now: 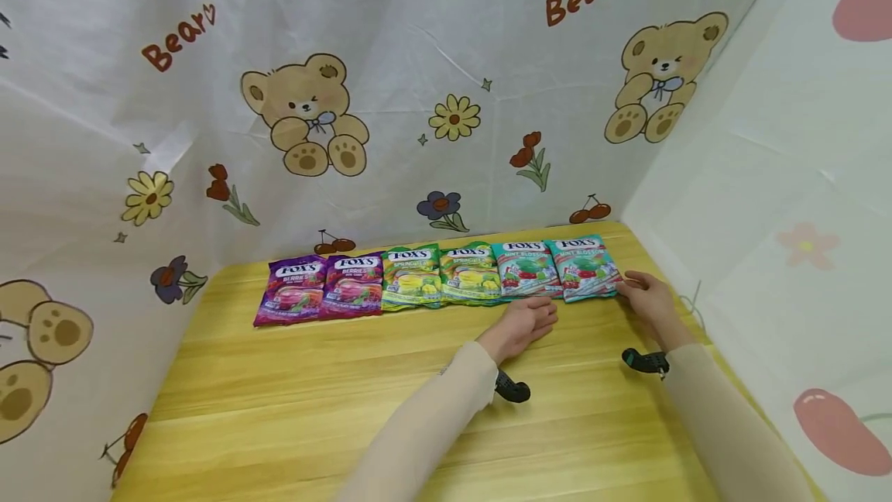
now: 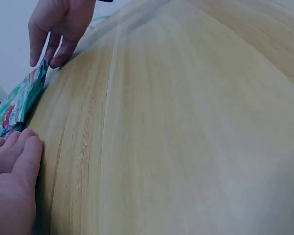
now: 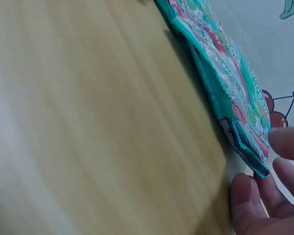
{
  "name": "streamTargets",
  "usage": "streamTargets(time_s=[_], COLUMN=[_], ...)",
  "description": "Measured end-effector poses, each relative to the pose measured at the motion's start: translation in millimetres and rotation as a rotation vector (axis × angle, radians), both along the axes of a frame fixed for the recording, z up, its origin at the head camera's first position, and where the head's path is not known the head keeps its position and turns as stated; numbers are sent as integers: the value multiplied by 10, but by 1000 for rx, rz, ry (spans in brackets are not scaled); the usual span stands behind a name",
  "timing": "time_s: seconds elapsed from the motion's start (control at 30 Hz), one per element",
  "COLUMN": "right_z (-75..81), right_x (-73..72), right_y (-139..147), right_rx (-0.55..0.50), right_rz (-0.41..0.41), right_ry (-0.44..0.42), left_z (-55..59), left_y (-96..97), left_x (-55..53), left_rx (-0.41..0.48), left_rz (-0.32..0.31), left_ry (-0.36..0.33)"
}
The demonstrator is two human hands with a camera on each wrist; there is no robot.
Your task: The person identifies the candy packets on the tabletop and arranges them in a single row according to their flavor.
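Note:
My right hand is at the right edge of the rightmost teal FOX'S Mint Blossom candy bag. In the right wrist view, its thumb and fingers bracket the bag's near corner, pinching it. My left hand lies just in front of the other teal Mint Blossom bag, its palm turned toward the right and its fingers loosely extended, holding nothing. From the left wrist, a teal bag shows between both hands, its far end at the right hand's fingertips.
Leftward along the table's back edge, the row continues with two yellow-green FOX'S Spring Tea bags and two purple FOX'S Berries bags. A bear-print cloth wall rises behind them. Another cloth wall borders the wooden table on the right.

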State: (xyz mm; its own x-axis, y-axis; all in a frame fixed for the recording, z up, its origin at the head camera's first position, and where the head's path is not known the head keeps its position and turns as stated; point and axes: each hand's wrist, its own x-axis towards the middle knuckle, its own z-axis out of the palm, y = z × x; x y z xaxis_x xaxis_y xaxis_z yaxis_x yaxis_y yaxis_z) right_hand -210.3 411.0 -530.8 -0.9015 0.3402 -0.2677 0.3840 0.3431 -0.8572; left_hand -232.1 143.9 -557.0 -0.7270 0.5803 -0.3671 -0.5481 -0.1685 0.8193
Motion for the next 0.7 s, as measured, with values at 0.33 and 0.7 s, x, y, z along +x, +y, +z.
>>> streamTargets(time_s=[0.33,0.7], right_z=[3,160], right_x=[228,325], right_y=[-93,-407], right_rx=[10,-57], right_rz=[-64,103], right_ry=[49,112], left_z=[3,86], left_y=[-235,-591], left_x=[161,346], left_rx=[-52,-165], left_rz=[-92,-183], left_ry=[89,190])
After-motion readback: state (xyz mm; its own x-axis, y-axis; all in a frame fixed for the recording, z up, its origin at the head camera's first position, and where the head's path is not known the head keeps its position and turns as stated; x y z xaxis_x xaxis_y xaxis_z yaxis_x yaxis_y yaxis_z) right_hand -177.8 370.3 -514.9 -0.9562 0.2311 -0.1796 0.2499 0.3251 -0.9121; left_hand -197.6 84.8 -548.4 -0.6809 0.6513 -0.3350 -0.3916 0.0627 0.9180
